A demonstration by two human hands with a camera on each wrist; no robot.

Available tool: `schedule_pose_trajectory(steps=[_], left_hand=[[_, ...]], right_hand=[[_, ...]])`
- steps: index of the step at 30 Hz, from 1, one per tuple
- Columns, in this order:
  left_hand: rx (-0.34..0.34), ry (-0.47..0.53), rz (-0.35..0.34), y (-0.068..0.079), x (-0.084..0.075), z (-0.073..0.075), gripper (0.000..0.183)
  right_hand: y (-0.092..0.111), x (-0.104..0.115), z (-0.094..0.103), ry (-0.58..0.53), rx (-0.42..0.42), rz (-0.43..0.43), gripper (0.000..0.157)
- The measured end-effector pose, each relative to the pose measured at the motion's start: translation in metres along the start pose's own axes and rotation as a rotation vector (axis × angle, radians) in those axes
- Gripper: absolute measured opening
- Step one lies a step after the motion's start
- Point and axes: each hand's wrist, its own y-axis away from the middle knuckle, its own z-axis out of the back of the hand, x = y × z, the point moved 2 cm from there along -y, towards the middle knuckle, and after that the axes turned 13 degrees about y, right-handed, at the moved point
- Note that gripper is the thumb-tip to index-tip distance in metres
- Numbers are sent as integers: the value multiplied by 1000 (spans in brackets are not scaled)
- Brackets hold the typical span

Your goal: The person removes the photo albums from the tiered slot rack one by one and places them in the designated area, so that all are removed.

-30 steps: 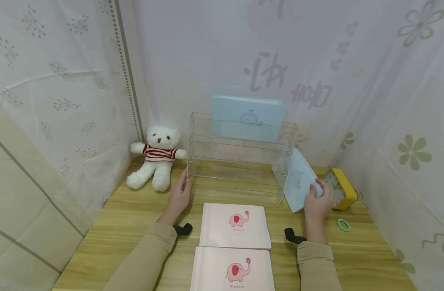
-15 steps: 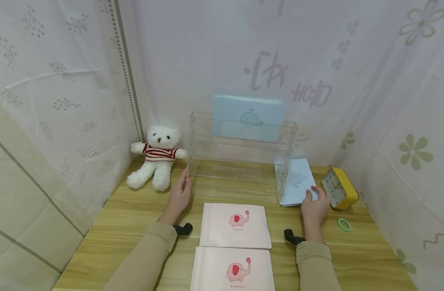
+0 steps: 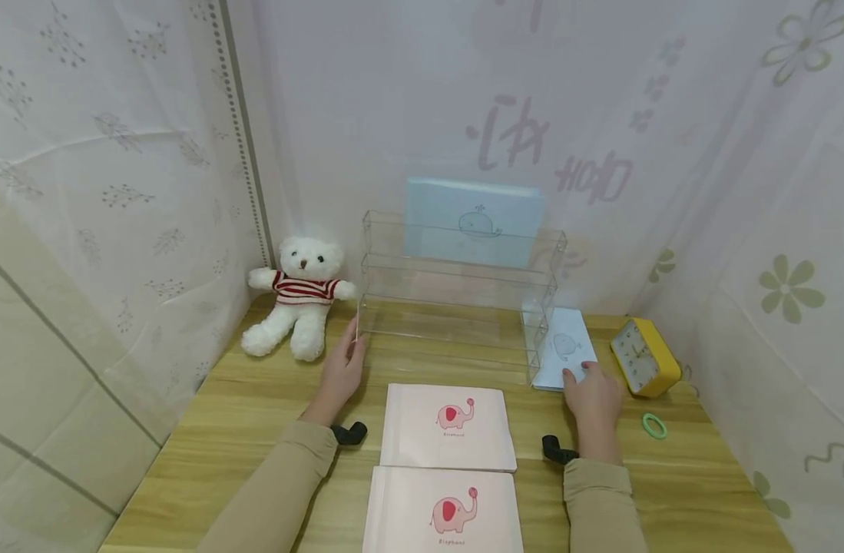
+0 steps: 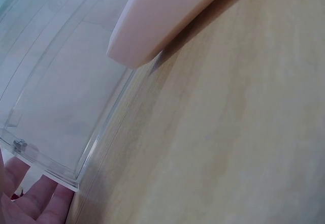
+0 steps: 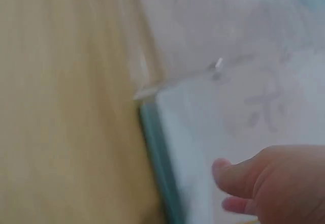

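A clear tiered acrylic display rack (image 3: 456, 319) stands at the back of the table. My left hand (image 3: 342, 372) is at its left side panel; in the left wrist view the fingers (image 4: 35, 198) lie along the panel's outside. A pale blue whale book (image 3: 565, 346) lies beside the rack's right end, partly behind its clear side panel. My right hand (image 3: 593, 403) is at that book's near right edge, thumb and forefinger extended over the cover. In the right wrist view the book's teal edge (image 5: 161, 168) shows. Another whale book (image 3: 473, 223) stands upright in the rack's top tier.
Two pink elephant books (image 3: 449, 426) lie in a column before the rack. A white teddy bear (image 3: 300, 299) in a striped shirt sits left of the rack. Right of my right hand are a yellow clock (image 3: 646, 357) and a green ring (image 3: 653, 426). Curtains surround the wooden table (image 3: 677, 491).
The whale book by my right hand has gone from tilted up to lying flat beside the rack. My right hand has moved left and slightly nearer. The left hand has stayed at the rack.
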Motion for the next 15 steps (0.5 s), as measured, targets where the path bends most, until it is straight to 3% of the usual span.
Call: schedule_pose_trajectory(steps=[3, 7, 10, 12, 15], left_hand=[[8, 2, 11, 0, -2, 1, 59], [14, 18, 17, 0, -1, 1, 59], [10, 25, 10, 0, 0, 1, 59], [11, 25, 6, 0, 0, 1, 58], [16, 14, 0, -1, 1, 2, 59]], right_hand=[[9, 14, 22, -37, -84, 29, 60], [18, 44, 62, -279, -331, 110, 50], [14, 70, 95, -442, -527, 283, 42], [7, 86, 118, -494, -624, 396, 38], [-8, 108, 150, -538, -675, 536, 37]])
